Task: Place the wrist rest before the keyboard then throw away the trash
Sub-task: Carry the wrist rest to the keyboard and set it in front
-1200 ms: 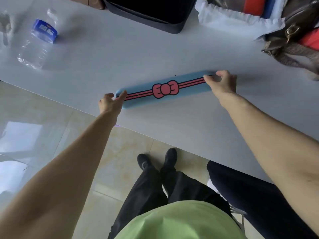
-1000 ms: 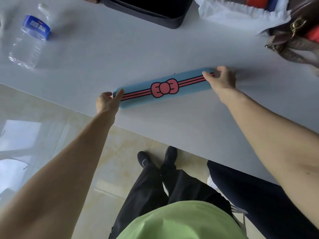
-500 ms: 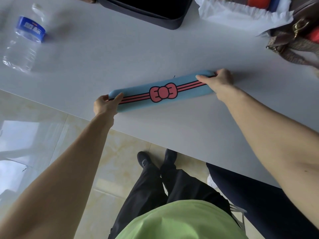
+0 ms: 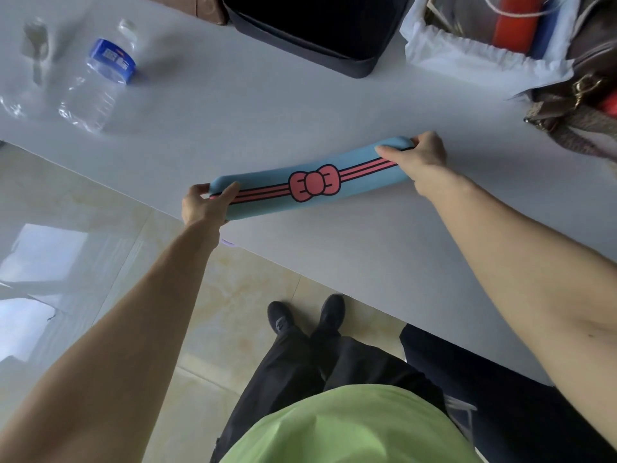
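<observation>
A long blue wrist rest [image 4: 267, 198] with a pink bow and pink stripes is held just above the white table [image 4: 334, 105], bowed slightly upward in the middle. My left hand [image 4: 205, 205] grips its left end, thumb on top. My right hand [image 4: 417, 155] grips its right end. An empty clear plastic bottle [image 4: 100, 85] with a blue label lies on its side at the table's far left. No keyboard is in view.
A black case [image 4: 320, 31] sits at the table's far edge. A white bag [image 4: 467, 58] with red and blue items and a brown handbag [image 4: 587, 105] stand at the far right. The table's near edge runs diagonally above a tiled floor [image 4: 83, 228].
Both hands closed around the ends of the wrist rest and raised it off the table, pulling it slightly nearer. It now curves upward.
</observation>
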